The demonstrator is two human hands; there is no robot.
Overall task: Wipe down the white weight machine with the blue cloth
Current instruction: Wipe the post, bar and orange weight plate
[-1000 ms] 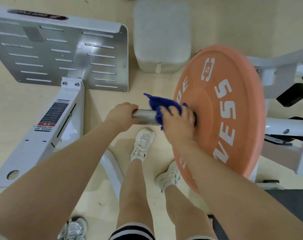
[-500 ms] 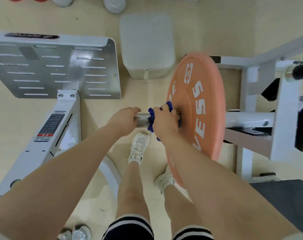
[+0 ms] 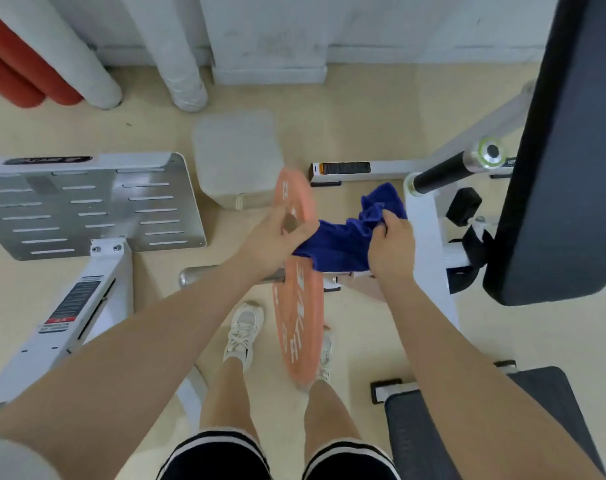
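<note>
I held the blue cloth [image 3: 343,247] stretched between my two hands above the orange weight plate [image 3: 299,306], my right hand [image 3: 393,242] bunching one end in curled fingers and my left hand [image 3: 272,237] pinching the other end just beside the plate's top edge. The slack middle hung close to the plate and the steel sleeve [image 3: 204,275], so I judged it might snag there or slip from my left pinch. The white upright [image 3: 424,230] stood just beside my right hand, where I could have knocked my knuckles.
</note>
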